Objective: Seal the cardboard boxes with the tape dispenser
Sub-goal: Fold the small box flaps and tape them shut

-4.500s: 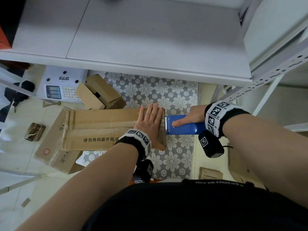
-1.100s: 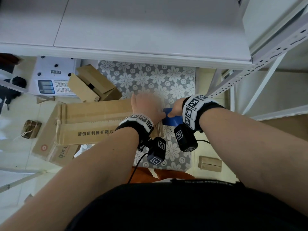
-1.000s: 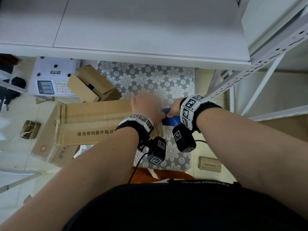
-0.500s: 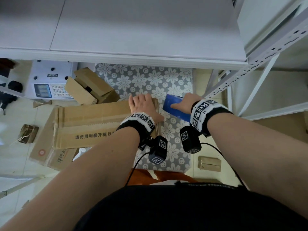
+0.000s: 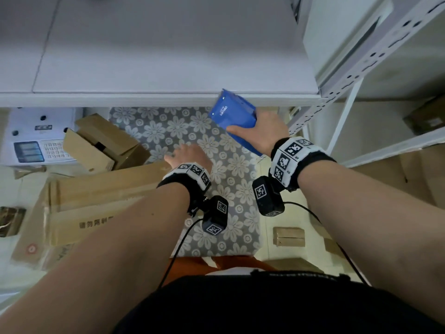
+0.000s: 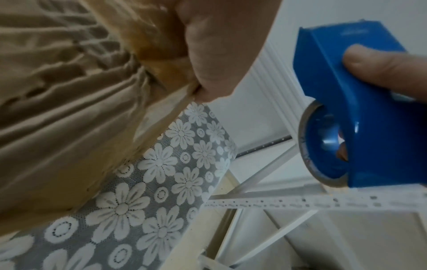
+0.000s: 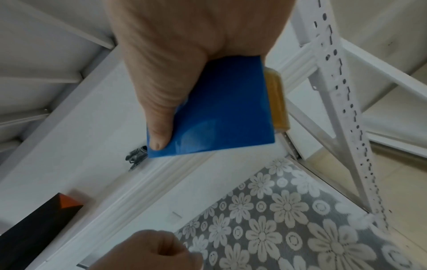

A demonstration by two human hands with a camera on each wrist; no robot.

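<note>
Left hand (image 5: 186, 155) blurred, fingers unclear; cardboard box (image 5: 101, 201) partly behind forearm.

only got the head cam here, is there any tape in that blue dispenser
observer: yes, the right wrist view shows an amber roll at the side of the tape dispenser, which the right hand grips.
operator: is the other one lying flat
observer: no, the left hand looks curled, thumb on the end edge of the cardboard box.
operator: surface smooth there
observer: no, the tape strip looks wrinkled near that end.
</note>
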